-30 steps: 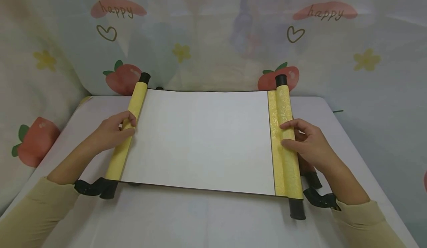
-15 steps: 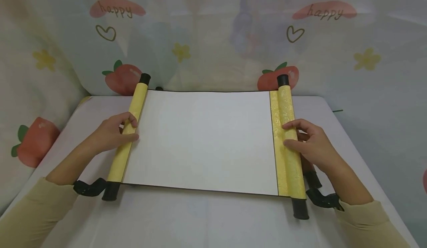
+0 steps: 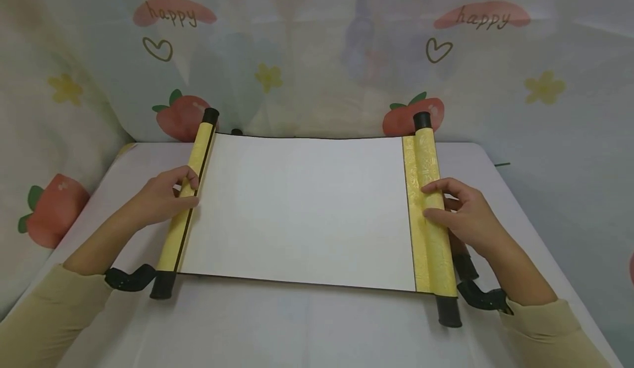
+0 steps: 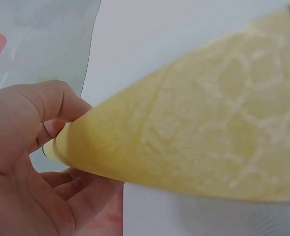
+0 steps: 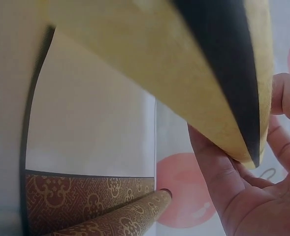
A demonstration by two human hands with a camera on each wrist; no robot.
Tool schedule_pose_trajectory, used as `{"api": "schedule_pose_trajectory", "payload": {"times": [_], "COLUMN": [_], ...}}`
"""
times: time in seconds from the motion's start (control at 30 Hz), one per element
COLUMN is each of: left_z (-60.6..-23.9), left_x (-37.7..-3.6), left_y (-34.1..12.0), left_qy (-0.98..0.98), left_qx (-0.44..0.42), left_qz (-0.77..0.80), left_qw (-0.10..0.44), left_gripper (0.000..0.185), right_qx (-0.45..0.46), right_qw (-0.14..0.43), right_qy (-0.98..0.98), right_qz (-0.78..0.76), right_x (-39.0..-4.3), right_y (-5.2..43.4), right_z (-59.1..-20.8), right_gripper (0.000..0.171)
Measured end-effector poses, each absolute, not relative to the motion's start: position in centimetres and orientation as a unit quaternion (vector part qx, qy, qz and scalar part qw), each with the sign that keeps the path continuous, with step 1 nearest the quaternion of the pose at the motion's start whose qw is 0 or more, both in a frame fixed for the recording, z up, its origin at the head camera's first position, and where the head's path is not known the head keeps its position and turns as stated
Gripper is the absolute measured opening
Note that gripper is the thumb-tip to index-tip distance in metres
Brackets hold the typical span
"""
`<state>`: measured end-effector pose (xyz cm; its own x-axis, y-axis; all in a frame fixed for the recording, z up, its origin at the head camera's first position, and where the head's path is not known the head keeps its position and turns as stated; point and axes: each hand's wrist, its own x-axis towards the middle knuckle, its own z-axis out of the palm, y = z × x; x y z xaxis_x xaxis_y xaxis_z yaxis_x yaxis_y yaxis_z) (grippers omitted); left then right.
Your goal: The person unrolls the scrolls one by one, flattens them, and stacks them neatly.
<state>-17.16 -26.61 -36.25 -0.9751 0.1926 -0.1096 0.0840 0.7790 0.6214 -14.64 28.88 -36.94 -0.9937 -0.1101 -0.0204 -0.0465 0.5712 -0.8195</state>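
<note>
A hanging scroll [image 3: 307, 214] is spread between my hands in the head view, its white sheet bordered by rolled yellow ends with black caps. My left hand [image 3: 160, 197] grips the left yellow roll [image 3: 170, 247], thumb on the near side. My right hand [image 3: 468, 214] holds the right yellow roll [image 3: 438, 263] between thumb and fingers. In the left wrist view, fingers curl round the patterned yellow roll [image 4: 209, 123]. The right wrist view has a black stripe along the yellow roll [image 5: 149, 64] in that hand.
Beneath the held scroll lies a brown patterned roll [image 5: 130, 219] with white paper beside it; its black end [image 3: 464, 266] shows near the right wrist. A white table [image 3: 277, 329] spreads below. A printed curtain [image 3: 317, 54] stands behind and to the left.
The right roll has shifted slightly rightward and nearer with the right hand. The left roll has turned in the left hand, bringing a black stripe into view, and moved slightly left.
</note>
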Motion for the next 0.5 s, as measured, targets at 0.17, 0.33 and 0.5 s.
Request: {"api": "schedule_pose_trajectory", "payload": {"times": [0.17, 0.33, 0.5], "left_z": [-36.18, -35.97, -35.89], "left_x": [-17.17, -17.12, -17.14], "left_y": [-26.71, -26.72, -26.51], "left_qy": [0.941, 0.941, 0.942], "left_qx": [0.073, 0.072, 0.072], "left_qz": [0.320, 0.320, 0.318], "left_qw": [0.084, 0.084, 0.084], "left_gripper": [0.020, 0.017, 0.016], "right_qx": [-0.048, -0.045, -0.046], "right_qw": [0.036, 0.042, 0.041], "right_qy": [0.885, 0.884, 0.887], "right_qz": [-0.462, -0.462, -0.458], "right_x": [-14.70, -14.71, -14.72], "right_y": [28.97, 29.08, 29.13], "right_z": [-37.00, -36.94, -36.87], "right_gripper": [0.038, 0.039, 0.038]}}
